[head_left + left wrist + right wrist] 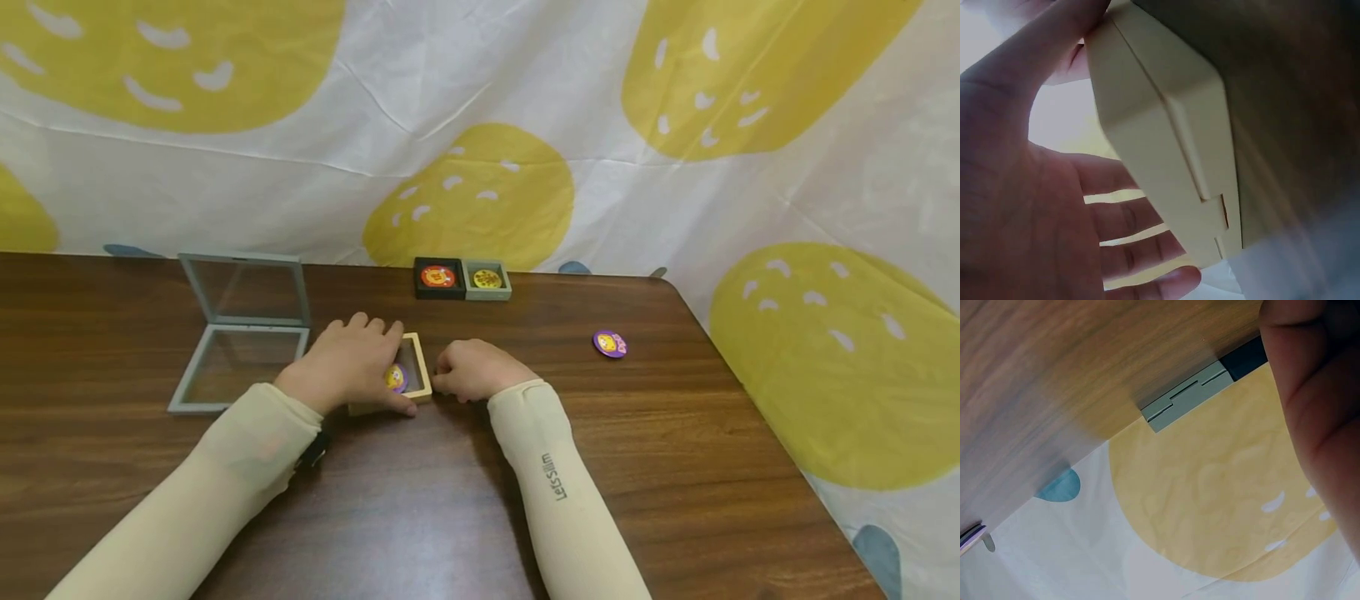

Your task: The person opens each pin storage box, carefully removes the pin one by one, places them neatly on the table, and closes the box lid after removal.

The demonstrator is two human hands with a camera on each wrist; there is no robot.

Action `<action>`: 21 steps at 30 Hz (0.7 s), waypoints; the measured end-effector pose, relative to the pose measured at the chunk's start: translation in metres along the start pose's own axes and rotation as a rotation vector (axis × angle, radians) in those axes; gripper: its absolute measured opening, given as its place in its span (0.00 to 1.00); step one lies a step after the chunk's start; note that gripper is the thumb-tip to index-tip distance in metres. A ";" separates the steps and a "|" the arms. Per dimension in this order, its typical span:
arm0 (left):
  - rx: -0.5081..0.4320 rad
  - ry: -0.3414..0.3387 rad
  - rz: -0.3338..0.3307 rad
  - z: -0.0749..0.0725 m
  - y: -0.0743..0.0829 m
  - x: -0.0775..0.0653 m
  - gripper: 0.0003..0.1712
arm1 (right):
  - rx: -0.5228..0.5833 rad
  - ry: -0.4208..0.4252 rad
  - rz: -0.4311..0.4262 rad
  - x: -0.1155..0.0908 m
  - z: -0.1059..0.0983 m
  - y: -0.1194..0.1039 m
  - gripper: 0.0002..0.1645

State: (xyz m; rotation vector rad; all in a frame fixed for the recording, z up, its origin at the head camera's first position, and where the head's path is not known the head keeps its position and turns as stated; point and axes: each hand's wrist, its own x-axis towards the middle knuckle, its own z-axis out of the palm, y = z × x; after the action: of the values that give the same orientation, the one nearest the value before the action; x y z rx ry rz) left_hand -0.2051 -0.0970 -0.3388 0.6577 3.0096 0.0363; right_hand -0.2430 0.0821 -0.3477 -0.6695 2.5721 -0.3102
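My left hand (348, 362) spans a cream display box (422, 367) on the table, thumb along the near side and fingers over the far side. Through its clear window shows a round purple and yellow badge (396, 378), partly covered by the hand. In the left wrist view, the box's side (1141, 137) has a seam and a small notch, with the fingers spread behind it. Close by the right edge of the box is my right hand (480, 369), fingers curled and fingertips hidden; I cannot tell whether it pinches anything.
A large grey display frame (191, 367) stands open at the left. Small black (439, 293) and grey (489, 294) boxes, each with a badge, sit side by side at the back. Another purple badge (610, 343) lies at the right, near the table's edge.
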 end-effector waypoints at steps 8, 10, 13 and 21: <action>-0.049 -0.014 -0.009 -0.001 0.002 0.002 0.44 | 0.005 0.004 -0.003 0.000 0.000 0.001 0.16; -0.078 -0.031 -0.016 -0.001 0.001 0.004 0.45 | 0.003 0.003 -0.007 0.000 0.000 0.001 0.16; -0.119 -0.045 -0.024 -0.001 0.000 0.005 0.45 | -0.004 0.007 -0.017 0.000 0.000 0.002 0.15; -0.196 0.027 -0.045 0.000 0.000 0.008 0.45 | 0.012 0.030 -0.016 0.001 0.000 0.000 0.10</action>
State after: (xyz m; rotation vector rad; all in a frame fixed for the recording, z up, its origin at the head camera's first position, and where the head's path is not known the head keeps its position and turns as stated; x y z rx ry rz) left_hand -0.2122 -0.0940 -0.3395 0.5742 2.9922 0.3350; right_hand -0.2432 0.0814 -0.3479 -0.6864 2.5925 -0.3427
